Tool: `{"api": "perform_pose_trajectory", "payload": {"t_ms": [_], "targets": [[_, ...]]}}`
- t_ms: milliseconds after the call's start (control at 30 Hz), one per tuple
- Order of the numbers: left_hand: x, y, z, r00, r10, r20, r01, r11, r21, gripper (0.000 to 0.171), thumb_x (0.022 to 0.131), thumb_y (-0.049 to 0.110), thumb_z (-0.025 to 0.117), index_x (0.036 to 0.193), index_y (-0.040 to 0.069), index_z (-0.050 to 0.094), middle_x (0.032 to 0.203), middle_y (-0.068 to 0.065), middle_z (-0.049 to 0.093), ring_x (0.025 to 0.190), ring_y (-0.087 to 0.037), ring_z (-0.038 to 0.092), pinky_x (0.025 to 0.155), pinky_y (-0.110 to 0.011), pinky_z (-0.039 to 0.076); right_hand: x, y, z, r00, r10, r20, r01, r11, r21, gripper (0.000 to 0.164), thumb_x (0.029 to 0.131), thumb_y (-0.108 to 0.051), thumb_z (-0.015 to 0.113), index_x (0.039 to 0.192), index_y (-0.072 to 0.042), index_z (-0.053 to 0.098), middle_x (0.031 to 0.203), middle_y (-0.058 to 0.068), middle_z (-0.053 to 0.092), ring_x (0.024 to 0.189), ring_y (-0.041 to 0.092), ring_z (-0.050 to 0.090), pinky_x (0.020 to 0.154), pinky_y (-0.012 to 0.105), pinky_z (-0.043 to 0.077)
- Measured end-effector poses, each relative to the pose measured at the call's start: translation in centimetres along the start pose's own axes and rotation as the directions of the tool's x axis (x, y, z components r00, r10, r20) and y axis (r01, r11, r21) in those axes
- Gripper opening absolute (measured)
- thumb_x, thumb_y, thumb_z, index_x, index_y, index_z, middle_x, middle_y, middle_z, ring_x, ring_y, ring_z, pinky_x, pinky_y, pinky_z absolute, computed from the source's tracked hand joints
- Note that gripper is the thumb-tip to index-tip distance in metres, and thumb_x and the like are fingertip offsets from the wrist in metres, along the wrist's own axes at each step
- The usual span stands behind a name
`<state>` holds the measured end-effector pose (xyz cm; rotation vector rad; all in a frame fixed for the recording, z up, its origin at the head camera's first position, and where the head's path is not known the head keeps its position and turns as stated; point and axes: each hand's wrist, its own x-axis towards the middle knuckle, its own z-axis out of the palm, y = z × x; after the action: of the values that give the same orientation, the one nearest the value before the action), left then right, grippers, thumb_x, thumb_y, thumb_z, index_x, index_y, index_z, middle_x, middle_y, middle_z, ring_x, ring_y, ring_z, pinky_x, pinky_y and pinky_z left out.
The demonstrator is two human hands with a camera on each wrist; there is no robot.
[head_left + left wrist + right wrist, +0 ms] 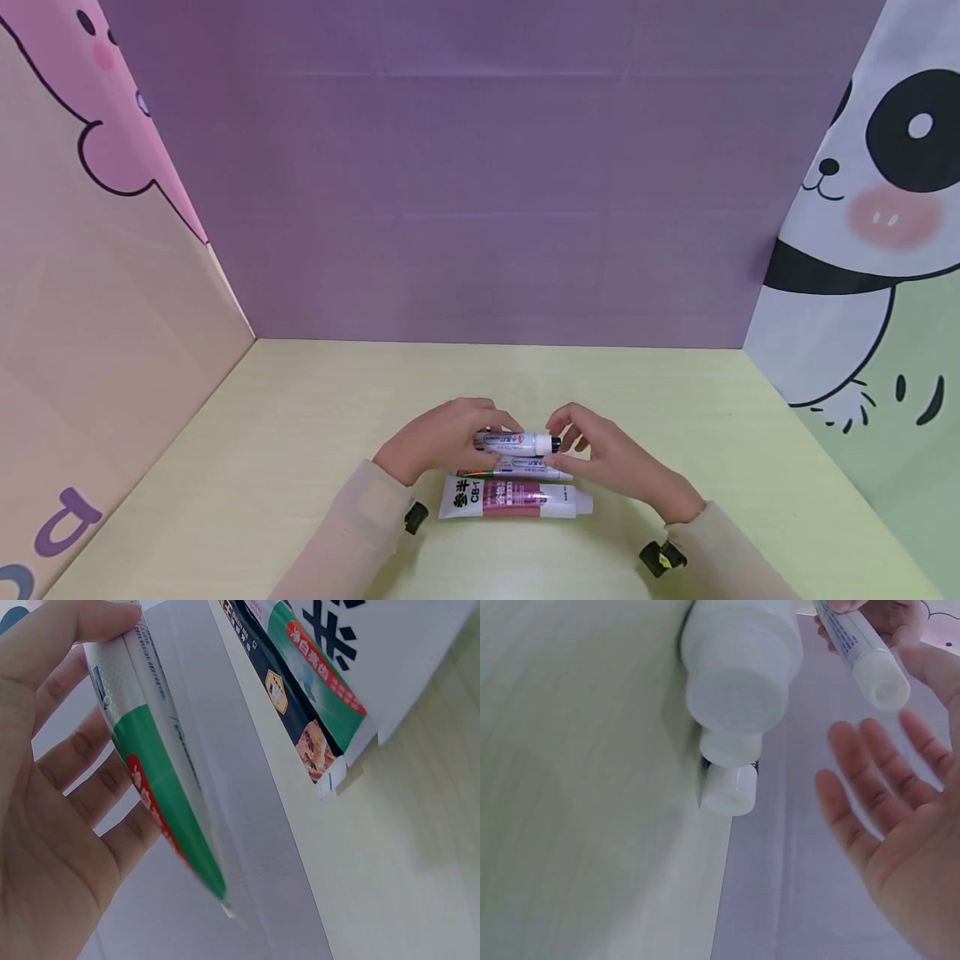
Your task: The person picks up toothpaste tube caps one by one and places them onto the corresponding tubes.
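Observation:
My left hand (457, 437) pinches a white and green toothpaste tube (169, 787) between thumb and fingers, raised above the table. The white cap (883, 681) of this tube points toward my right hand (611, 458). Loosely spread, the right hand's fingers (885, 780) hold nothing, with the thumb close by the cap. Below the held tube, a large white and purple toothpaste tube (513, 498) lies nearest me. Just behind it lies another white and green toothpaste tube (528, 468). A black toothpaste tube (277, 690) lies behind that, mostly hidden in the head view.
The pale wooden table (337, 400) meets a purple back panel (495, 192). A pink cartoon panel (112, 275) stands on the left and a panda panel (862, 333) on the right. The three lying tubes sit side by side, caps to the right.

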<state>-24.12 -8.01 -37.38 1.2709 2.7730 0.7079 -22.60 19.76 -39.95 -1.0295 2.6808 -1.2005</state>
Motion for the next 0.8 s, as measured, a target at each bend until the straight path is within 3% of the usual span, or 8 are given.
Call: {"api": "perform_pose_trajectory", "payload": {"t_ms": [133,267,600,800], "targets": [[0.02,-0.01,-0.19,1.000,0.000,-0.003,0.000,1.000,0.001,0.034,0.084,0.019,0.075,0.118,0.022,0.073,0.094,0.013,0.060,0.082,-0.006,0.055,0.075,-0.022,0.050,-0.06,-0.03,0.05,0.997,-0.078,-0.022,0.079,0.997,0.019,0.037,0.089,-0.026,0.078,0.116,-0.016,0.054,0.110,-0.004,0.058,0.092,0.020,0.063,0.076,0.041,0.054],[0.03,-0.02,-0.26,1.000,0.005,-0.005,-0.005,1.000,0.004,0.034,0.084,0.018,0.076,0.118,0.021,0.073,0.094,0.013,0.060,0.082,-0.006,0.055,0.074,-0.022,0.050,-0.07,-0.13,0.11,0.995,-0.100,-0.021,0.101,0.994,0.037,0.036,0.088,-0.018,0.079,0.113,-0.019,0.054,0.109,-0.003,0.057,0.092,0.023,0.063,0.075,0.043,0.055],[0.16,-0.01,0.08,1.000,0.001,-0.005,-0.001,1.000,0.010,0.033,0.085,0.018,0.073,0.118,0.021,0.073,0.093,0.013,0.059,0.080,-0.005,0.055,0.073,-0.021,0.049,0.14,-0.07,0.35,0.988,-0.152,-0.020,0.151,0.988,-0.029,0.034,0.087,-0.005,0.077,0.107,-0.018,0.053,0.105,-0.006,0.056,0.087,0.012,0.061,0.075,0.032,0.054],[0.09,0.08,0.20,1.000,0.001,-0.008,-0.001,1.000,0.005,0.034,0.085,0.017,0.072,0.118,0.021,0.073,0.095,0.013,0.061,0.081,-0.006,0.055,0.074,-0.021,0.050,0.11,-0.11,0.35,0.994,-0.112,-0.013,0.111,0.994,-0.019,0.032,0.089,-0.006,0.075,0.107,-0.019,0.052,0.101,-0.007,0.058,0.085,0.011,0.060,0.070,0.032,0.053]]}}
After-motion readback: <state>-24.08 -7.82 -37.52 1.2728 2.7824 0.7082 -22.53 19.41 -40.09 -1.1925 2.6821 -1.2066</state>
